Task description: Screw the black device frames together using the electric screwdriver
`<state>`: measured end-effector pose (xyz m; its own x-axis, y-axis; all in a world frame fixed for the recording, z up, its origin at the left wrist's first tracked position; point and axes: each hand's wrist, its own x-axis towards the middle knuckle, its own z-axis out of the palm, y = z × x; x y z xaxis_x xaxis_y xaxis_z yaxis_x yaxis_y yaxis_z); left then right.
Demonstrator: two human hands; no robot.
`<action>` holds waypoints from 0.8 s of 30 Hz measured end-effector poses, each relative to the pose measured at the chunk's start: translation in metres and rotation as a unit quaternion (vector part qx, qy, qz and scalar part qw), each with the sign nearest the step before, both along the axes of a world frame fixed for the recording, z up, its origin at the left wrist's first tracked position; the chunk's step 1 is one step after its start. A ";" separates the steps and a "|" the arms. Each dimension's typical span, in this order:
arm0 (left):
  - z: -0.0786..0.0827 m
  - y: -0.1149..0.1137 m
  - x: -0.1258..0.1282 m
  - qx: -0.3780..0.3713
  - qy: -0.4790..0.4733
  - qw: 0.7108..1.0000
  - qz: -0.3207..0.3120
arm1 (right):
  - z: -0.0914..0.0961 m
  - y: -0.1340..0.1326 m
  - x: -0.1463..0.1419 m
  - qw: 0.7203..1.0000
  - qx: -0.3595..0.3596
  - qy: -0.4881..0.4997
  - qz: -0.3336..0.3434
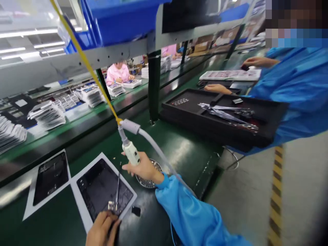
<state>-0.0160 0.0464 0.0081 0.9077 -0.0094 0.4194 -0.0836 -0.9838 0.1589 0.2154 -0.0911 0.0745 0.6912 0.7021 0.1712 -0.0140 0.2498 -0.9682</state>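
**Screwdriving on near panel, judged about midway**

Found the left hand (102, 229) nearest, at the bottom edge, fingers bent down on the near corner of the dark panel (102, 191); could not tell whether pinching it or only pressing. Saw this panel lying flat on a white sheet (79, 201) on the green bench (179, 153), with a small black piece (136, 210) just beside it. Noted the right hand (143, 169) a little farther, closed around the electric screwdriver (131, 152), its thin bit (117, 189) reaching down to a small metal part near the panel's near edge. Spotted a round screw dish (151, 182) under that hand, not empty as far as visible. Judged the fastening on this panel as begun and not finished. Saw a second panel (50, 177) to the left, untouched by either hand. Followed the yellow cord (84, 61) and grey hose (159, 150) upward from the tool. Farther off, noticed a co-worker's blue sleeve (294, 95) over a black tray (220, 116), and paper stacks (47, 116) beyond the belt.
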 end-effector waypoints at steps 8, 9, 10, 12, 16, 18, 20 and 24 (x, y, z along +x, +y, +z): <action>0.007 -0.014 0.002 -0.059 -0.010 0.996 0.067 | -0.002 -0.001 0.011 0.991 0.018 -0.014 -0.134; 0.006 -0.014 0.002 -0.065 -0.009 0.996 0.063 | -0.004 -0.001 0.012 0.990 0.023 -0.017 -0.139; 0.005 -0.015 0.001 -0.071 -0.009 0.996 0.060 | -0.005 -0.002 0.012 0.989 0.027 -0.020 -0.141; 0.006 -0.015 -0.001 -0.082 -0.008 0.995 0.053 | -0.007 -0.002 0.012 0.990 0.030 -0.024 -0.136; 0.011 -0.008 0.001 -0.090 -0.008 0.995 0.051 | -0.009 -0.002 0.010 0.994 0.029 -0.018 -0.101; 0.012 0.001 0.007 -0.073 -0.016 0.995 0.063 | -0.010 -0.001 0.009 0.995 0.026 -0.020 -0.089; 0.011 0.011 0.014 -0.043 -0.002 0.995 0.088 | -0.011 0.001 0.008 0.996 0.023 -0.022 -0.087; 0.011 0.025 0.025 -0.017 0.075 0.988 0.134 | -0.014 0.004 0.009 0.995 0.011 -0.029 -0.093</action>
